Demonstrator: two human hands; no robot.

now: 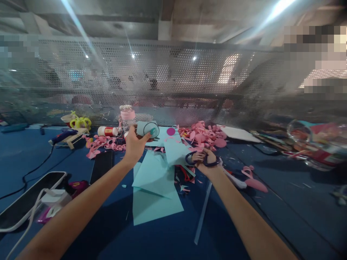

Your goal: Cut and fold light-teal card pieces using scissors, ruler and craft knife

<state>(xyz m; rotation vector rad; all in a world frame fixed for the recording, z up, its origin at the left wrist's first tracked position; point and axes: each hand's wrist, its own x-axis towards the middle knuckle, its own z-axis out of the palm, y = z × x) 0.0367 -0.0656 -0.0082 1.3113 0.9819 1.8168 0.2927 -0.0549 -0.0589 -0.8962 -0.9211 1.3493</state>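
My left hand, thumb and fingers pinched, holds up a small light-blue piece of sheet. A dark circle outline shows on it around my thumb tip. Dark-handled scissors are in my right hand, the fingers through the loops; the blades are hard to make out. Between my hands lie several loose light-blue sheets, overlapping on the blue table. A magenta disc rests on a sheet farther back. Close to my right hand is a heap of pink cut-outs.
On the left are a glue gun on a wooden stand, a phone, a white charger with a cable and a white-rimmed tray. A clear bottle stands before a perforated metal screen. A tipped clear jar lies right.
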